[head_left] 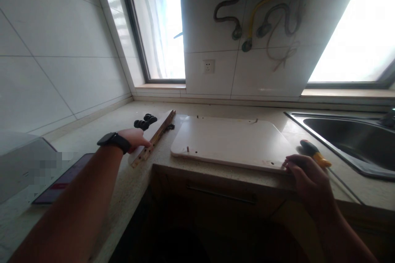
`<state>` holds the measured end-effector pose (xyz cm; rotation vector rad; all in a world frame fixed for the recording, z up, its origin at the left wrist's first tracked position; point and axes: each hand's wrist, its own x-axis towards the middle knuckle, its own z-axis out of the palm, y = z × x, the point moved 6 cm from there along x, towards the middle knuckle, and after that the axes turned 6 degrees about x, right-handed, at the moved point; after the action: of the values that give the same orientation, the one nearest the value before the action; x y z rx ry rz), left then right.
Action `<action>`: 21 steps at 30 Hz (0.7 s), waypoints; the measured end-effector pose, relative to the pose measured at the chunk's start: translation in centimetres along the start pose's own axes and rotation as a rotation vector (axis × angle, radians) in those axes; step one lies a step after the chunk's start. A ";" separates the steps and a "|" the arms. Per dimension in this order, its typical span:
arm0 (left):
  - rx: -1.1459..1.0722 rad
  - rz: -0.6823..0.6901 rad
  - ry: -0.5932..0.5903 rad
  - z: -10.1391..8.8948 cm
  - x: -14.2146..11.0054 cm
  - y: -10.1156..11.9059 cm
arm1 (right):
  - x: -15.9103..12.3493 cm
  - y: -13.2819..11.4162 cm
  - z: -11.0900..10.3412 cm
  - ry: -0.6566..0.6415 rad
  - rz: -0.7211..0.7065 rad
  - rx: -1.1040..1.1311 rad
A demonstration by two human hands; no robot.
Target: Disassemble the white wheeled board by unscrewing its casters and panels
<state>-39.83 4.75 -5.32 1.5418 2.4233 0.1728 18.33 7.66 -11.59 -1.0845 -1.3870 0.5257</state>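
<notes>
My left hand [135, 139], with a dark watch on its wrist, lies over a narrow white board [156, 128]; its fingers are bent at the board's raw, holed edge. A wide white panel [230, 139] with rounded corners lies flat on the counter. Short wooden dowels [188, 148] stand upright in it near several corners. At the near right corner, beside a hole [273, 163], my right hand [308, 176] has its fingertips pinched together. Whatever they hold is hidden. Behind that hand lies a screwdriver [314, 153] with a yellow and dark handle.
Black casters [145, 121] and a small pile of dark screws [170, 127] lie near the narrow board. A tablet-like device [63, 178] is at the left. A steel sink [345, 144] is set in the counter [234, 111] at right. Below the front edge is a drawer handle [220, 194].
</notes>
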 end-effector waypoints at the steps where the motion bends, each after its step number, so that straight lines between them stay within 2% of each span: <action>1: 0.079 -0.005 -0.008 0.2 0.2 0.2 | 0.0 0.1 0.0 0.005 0.000 -0.007; 4: 0.259 0.003 0.005 0.5 0.7 0.9 | 0.0 0.2 0.0 -0.005 0.014 -0.027; 9: 0.308 0.038 0.062 0.6 1.3 1.1 | -0.1 0.6 -0.2 -0.004 0.025 -0.030; 21: 0.425 0.065 -0.002 1.2 1.6 0.8 | 0.0 0.8 0.0 -0.032 -0.025 -0.082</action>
<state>-39.39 6.46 -6.48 1.7848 2.5229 -0.3545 18.60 8.02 -12.27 -1.1277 -1.4590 0.4732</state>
